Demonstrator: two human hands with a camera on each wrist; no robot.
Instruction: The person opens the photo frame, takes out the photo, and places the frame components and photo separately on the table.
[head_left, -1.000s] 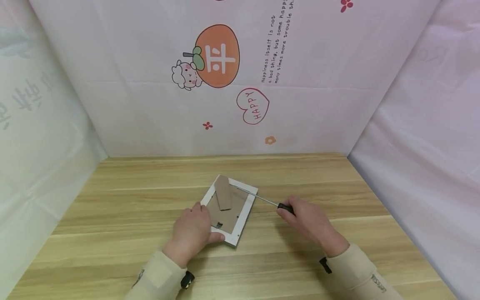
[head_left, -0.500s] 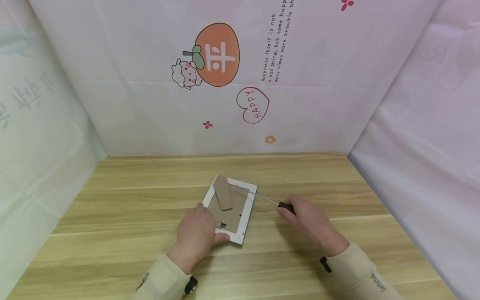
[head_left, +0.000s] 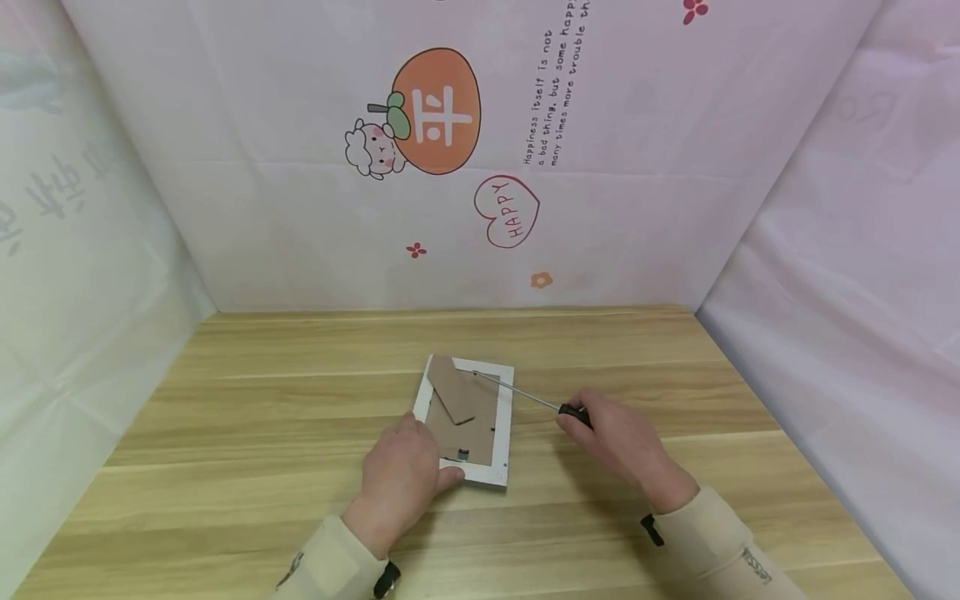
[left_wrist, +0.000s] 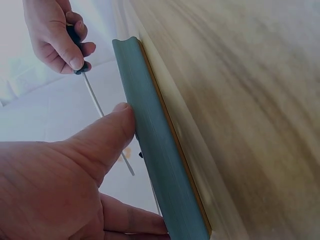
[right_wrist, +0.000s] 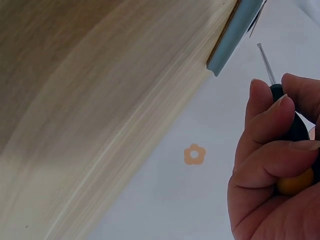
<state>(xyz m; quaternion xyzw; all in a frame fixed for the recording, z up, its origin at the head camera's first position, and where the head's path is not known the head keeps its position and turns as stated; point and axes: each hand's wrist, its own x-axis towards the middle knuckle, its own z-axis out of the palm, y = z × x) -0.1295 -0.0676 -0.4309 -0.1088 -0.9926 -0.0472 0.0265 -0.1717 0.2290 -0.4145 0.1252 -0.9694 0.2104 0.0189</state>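
A white picture frame [head_left: 504,433] lies face down on the table, its brown backing board [head_left: 480,402] and cardboard stand leg [head_left: 450,390] showing. Small dark tabs sit along the board's edge. My left hand [head_left: 401,475] grips the near left corner, thumb along the near side; the left wrist view shows that thumb against the frame's bluish-looking edge [left_wrist: 150,130]. My right hand [head_left: 618,437] holds a screwdriver [head_left: 536,398] by its dark handle, with yellow visible in the right wrist view. The thin shaft reaches over the frame's far part; in both wrist views its tip looks apart from the frame.
The wood-grain table [head_left: 247,417] extends around the frame on all sides. A white printed cloth [head_left: 300,233] hangs behind the table's far edge, and pale cloth walls [head_left: 847,292] stand at left and right.
The frame has turned counterclockwise, its near end swinging right, with my left hand moving right along with it. My right hand and the screwdriver stay almost where they were.
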